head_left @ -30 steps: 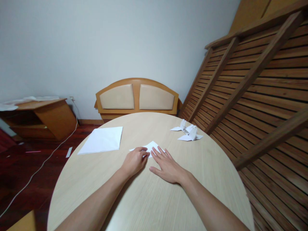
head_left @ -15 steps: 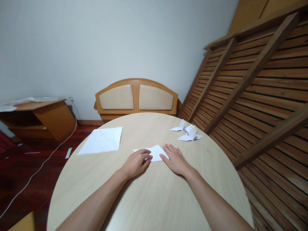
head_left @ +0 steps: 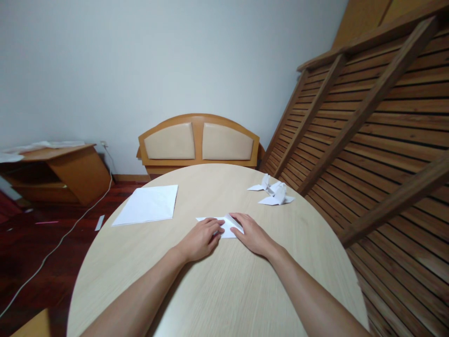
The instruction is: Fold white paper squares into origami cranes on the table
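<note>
A small folded sheet of white paper (head_left: pixel 228 231) lies on the round table (head_left: pixel 224 285) between my hands. My left hand (head_left: pixel 200 239) rests on its left part with curled fingers, pinning it down; a thin corner of paper sticks out beyond the knuckles. At the right end, my right hand (head_left: pixel 253 235) has the raised flap between thumb and fingers. My palms hide parts of the sheet's outer ends.
A stack of white paper sheets (head_left: pixel 149 204) lies at the table's left. Folded white paper figures (head_left: pixel 277 193) stand at the back right. Beyond the table are a headboard (head_left: pixel 199 140) and a leaning slatted wooden frame (head_left: pixel 372 126). A cable (head_left: pixel 66 241) runs across the floor.
My right hand's fingers have gone from spread flat beside the paper to closed around its right edge, and that flap now stands up. The left hand has barely shifted.
</note>
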{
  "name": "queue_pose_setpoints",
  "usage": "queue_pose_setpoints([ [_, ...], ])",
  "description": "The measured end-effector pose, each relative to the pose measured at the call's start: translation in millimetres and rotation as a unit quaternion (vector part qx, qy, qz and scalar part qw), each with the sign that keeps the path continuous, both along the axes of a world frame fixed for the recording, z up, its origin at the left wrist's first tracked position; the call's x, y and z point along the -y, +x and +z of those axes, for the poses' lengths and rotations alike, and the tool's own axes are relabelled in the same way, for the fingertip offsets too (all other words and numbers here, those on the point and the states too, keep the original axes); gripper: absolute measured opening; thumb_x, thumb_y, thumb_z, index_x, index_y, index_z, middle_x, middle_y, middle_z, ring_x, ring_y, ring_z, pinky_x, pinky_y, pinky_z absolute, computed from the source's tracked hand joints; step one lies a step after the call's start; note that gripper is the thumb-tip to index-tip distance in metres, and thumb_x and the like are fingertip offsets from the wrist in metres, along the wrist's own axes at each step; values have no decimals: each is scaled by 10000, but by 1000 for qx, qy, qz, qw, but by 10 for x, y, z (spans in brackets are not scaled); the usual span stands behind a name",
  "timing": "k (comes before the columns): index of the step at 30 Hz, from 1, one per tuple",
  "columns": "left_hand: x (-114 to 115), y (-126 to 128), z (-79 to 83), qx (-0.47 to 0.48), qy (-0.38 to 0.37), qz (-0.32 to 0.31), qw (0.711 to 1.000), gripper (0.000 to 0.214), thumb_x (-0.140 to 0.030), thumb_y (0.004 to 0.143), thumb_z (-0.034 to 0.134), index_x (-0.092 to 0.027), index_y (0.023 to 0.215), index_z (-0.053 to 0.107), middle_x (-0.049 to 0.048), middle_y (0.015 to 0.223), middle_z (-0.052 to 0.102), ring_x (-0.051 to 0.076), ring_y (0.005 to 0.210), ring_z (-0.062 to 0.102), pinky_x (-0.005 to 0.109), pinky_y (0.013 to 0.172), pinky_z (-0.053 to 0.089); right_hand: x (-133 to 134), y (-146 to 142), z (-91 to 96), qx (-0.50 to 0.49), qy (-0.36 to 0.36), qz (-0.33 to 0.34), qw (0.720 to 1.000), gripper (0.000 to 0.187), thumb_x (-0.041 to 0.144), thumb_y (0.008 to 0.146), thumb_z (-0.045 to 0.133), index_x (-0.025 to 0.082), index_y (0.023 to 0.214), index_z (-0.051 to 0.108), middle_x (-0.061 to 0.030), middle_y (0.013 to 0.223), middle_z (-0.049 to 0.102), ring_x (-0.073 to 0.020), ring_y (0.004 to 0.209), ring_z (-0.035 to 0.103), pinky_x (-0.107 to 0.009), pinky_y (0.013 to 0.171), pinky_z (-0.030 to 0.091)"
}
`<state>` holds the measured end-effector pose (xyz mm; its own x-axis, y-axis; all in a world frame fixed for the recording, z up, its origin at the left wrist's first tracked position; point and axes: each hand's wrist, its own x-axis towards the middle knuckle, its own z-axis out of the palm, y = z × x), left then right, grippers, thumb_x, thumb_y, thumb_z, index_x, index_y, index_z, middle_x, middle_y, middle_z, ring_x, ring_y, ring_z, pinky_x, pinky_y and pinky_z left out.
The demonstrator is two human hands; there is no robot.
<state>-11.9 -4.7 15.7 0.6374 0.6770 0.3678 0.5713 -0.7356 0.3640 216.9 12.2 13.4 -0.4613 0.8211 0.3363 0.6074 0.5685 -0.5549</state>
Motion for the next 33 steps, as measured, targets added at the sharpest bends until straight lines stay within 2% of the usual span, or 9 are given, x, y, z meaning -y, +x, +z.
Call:
queue_pose_setpoints([
  [5,-7,-13,-24,-4,4,9,1000,216,-160,919,504,-201,1097,620,108,1316,604,235,1213,554,426,1052,447,-15,-13,-32,13,10,32,999,400,257,950,519,214,1345,560,-104,1330,617,-244,1257,531,-444,1093,390],
  [11,-10,4,-28,-12,7,48,999,220,-191,916,523,-181,1118,609,135,1316,604,252,1227,552,440,1066,439,28,-2,-20,96,-32,55,993,487,363,1015,411,231,1484,419,-75,1536,432,-252,1454,311,-517,1190,216],
  [16,-18,27,-47,-6,4,87,996,483,-210,901,537,-156,1374,456,164,1345,593,267,1239,560,468,1068,444,102,-39,35,133,-57,66,987,579,458,1019,376,236,1546,285,-77,1610,272,-267,1508,153,-556,1206,104],
  [21,-44,11,-65,-47,23,46,998,530,-185,945,466,-201,1471,399,119,1507,459,254,1375,442,469,1141,373,125,-90,37,156,-62,53,984,582,495,1020,344,263,1549,278,-58,1622,232,-272,1516,99,-561,1210,57],
  [25,-53,-2,-68,-79,24,37,996,475,-192,968,438,-208,1442,462,85,1487,493,269,1377,441,469,1152,361,137,-42,47,179,-85,32,980,627,520,1014,325,230,1562,237,-63,1632,184,-296,1517,54,-574,1207,55],
  [27,-51,-6,-69,-87,21,53,995,442,-204,975,431,-206,1411,503,78,1473,512,288,1372,444,482,1138,375,127,28,57,182,-102,23,978,629,520,1009,332,230,1561,245,-62,1632,181,-316,1514,60,-594,1199,83],
  [29,-49,-13,-71,-92,20,75,993,427,-203,975,428,-215,1391,524,74,1469,517,303,1369,445,506,1122,383,98,104,69,167,-96,22,981,573,462,1014,347,247,1544,302,-54,1622,233,-315,1508,125,-583,1195,138],
  [33,-71,-38,-83,-93,34,119,988,432,-137,939,450,-197,1353,557,98,1473,508,316,1368,441,522,1104,389,35,186,115,108,-40,32,993,445,321,966,464,222,1389,562,-88,1471,514,-275,1400,397,-472,1171,287],
])
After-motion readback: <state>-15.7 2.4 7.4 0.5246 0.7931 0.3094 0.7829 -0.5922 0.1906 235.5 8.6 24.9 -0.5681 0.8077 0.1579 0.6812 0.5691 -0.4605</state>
